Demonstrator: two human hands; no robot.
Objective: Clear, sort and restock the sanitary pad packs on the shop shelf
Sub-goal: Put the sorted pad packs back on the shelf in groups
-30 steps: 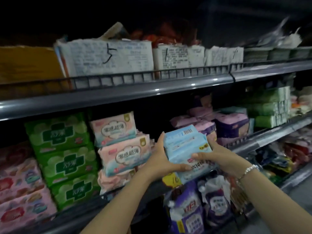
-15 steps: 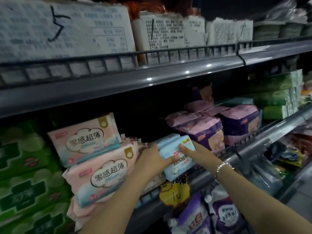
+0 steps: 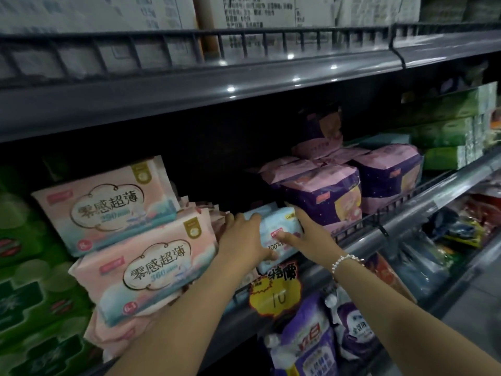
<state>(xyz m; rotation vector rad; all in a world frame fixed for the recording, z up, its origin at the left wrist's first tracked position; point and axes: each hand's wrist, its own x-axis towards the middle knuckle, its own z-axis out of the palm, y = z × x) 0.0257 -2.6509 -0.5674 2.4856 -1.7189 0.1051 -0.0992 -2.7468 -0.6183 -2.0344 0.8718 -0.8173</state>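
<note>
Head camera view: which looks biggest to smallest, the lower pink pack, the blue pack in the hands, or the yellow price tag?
1. Lower pink pack, though it sits nearer the camera.
2. and 3. Blue pack and yellow price tag: too alike, the pack partly hidden by both hands.

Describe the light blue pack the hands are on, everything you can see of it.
The light blue pad pack is a soft, glossy plastic-wrapped bundle with a small red label and "100%" print. It sits at the shelf's front edge, in the gap between the pink packs and purple packs. The left hand grips its left side; the right hand holds its right side, thumb across the front.
</note>
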